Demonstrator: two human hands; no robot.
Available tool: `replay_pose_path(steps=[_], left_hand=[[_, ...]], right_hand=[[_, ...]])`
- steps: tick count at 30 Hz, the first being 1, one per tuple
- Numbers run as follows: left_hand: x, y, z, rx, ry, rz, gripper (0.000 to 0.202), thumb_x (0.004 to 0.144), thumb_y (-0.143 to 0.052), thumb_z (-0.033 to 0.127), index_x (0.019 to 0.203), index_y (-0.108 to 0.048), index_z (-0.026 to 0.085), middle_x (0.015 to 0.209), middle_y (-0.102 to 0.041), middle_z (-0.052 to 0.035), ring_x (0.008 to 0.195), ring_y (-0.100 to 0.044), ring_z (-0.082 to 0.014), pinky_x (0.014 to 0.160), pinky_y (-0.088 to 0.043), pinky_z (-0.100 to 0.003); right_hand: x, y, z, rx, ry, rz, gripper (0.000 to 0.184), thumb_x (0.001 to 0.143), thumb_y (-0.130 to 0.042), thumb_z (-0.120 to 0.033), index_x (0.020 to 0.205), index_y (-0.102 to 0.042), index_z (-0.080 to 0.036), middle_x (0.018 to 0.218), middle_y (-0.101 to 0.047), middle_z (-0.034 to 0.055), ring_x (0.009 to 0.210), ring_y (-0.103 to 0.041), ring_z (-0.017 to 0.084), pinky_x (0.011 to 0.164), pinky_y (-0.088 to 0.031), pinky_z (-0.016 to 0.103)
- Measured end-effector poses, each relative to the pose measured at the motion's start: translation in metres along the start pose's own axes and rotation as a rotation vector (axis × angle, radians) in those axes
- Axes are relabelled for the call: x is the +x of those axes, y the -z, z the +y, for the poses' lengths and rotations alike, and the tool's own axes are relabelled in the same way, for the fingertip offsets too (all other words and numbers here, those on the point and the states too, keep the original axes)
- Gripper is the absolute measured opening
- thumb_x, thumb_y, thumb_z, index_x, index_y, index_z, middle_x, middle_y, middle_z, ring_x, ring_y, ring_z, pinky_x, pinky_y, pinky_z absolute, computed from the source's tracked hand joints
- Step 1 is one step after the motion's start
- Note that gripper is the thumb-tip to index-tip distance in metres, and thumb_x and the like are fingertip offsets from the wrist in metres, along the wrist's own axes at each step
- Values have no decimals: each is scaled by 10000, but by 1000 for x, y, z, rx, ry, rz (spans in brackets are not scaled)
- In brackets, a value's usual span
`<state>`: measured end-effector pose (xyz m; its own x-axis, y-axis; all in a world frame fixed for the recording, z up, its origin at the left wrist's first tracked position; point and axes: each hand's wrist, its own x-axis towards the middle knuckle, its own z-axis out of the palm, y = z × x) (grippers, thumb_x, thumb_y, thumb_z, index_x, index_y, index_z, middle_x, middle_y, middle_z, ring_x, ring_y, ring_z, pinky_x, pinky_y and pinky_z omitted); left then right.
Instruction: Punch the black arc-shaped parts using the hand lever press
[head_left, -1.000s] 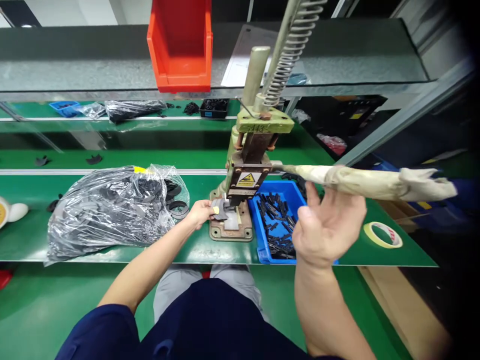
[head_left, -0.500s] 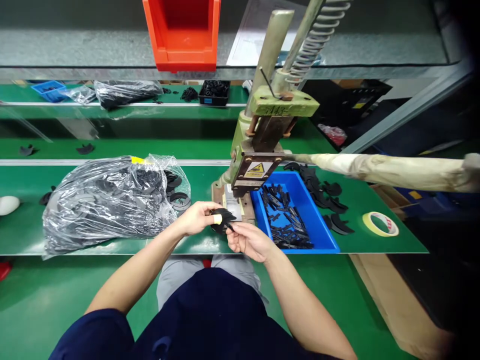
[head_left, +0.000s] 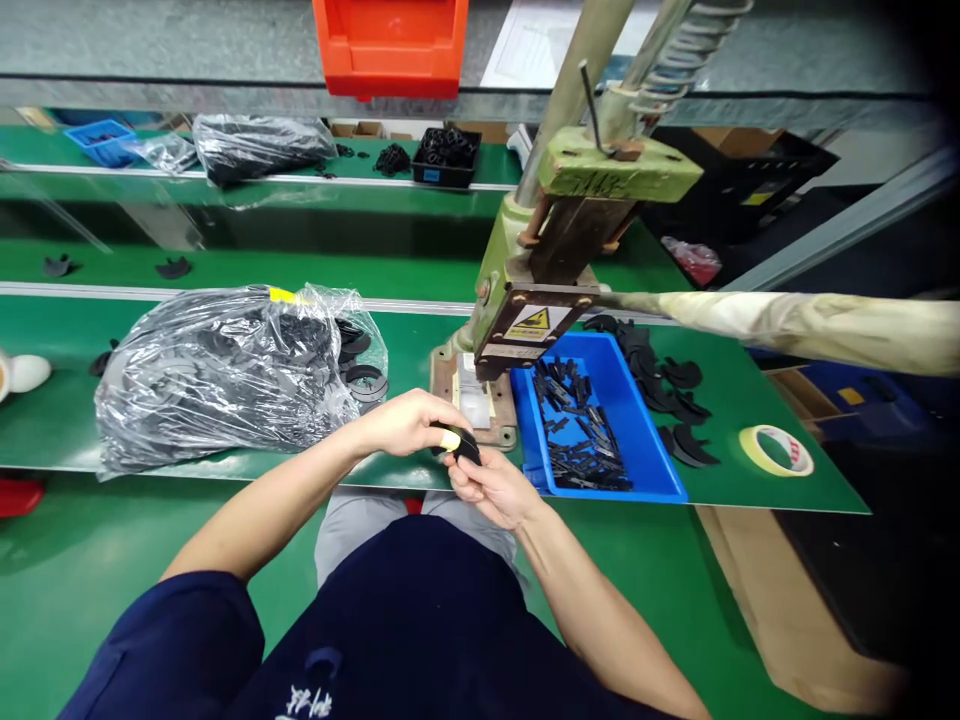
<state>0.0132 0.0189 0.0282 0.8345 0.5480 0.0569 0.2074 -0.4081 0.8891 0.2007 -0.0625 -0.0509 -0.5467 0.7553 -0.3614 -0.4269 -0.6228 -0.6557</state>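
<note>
A curved black plastic part [head_left: 466, 446] is held between both hands, in front of the base of a green hand press [head_left: 480, 400]. My left hand [head_left: 420, 424] grips it from the left, with yellow tape around the thumb. My right hand [head_left: 491, 485] pinches its near right end. The fingers cover much of the part, so its full outline is hidden. Right of the press stands a blue bin [head_left: 652, 470] with many small black strips [head_left: 589, 455] in it. A clear plastic bag [head_left: 225, 385] of black curved parts lies to the left.
The press's wrapped lever [head_left: 787, 322] reaches out to the right over the table. Loose black curved pieces [head_left: 686, 445] and a tape roll [head_left: 776, 450] lie beyond the bin. An orange bin [head_left: 394, 60] hangs above the shelf edge.
The black part has turned in my fingers and now shows its rounded edge at the right. Both hands stay closed on it, and the camera view has shifted slightly.
</note>
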Motion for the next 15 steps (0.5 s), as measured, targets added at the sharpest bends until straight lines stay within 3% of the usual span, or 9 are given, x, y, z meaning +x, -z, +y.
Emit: replay_pose_path(steps=[5, 12, 15], left_hand=[[0, -4, 7, 77, 50, 36, 195, 903, -590, 233, 964, -755, 149, 908, -739, -51, 819, -666, -155, 740, -461, -215], [-2, -13, -15, -292, 250, 203, 268, 839, -681, 350, 972, -659, 119, 779, -679, -21, 673, -620, -133, 634, -484, -234], [-6, -16, -20, -233, 211, 283, 220, 864, -650, 319, 965, -659, 124, 783, -669, -25, 687, -630, -143, 662, -519, -264]], right_hand=[[-1, -4, 5, -25, 33, 60, 316, 746, -783, -395, 868, -640, -142, 612, -497, -39, 521, -343, 38, 443, -180, 200], [3, 2, -4, -29, 24, 39, 394, 696, -780, -520, 851, -640, -185, 567, -370, -83, 486, -244, 36, 415, -173, 184], [4, 2, -9, -97, 40, 84, 434, 724, -745, -543, 926, -666, -167, 599, -485, -46, 490, -347, 45, 417, -236, 192]])
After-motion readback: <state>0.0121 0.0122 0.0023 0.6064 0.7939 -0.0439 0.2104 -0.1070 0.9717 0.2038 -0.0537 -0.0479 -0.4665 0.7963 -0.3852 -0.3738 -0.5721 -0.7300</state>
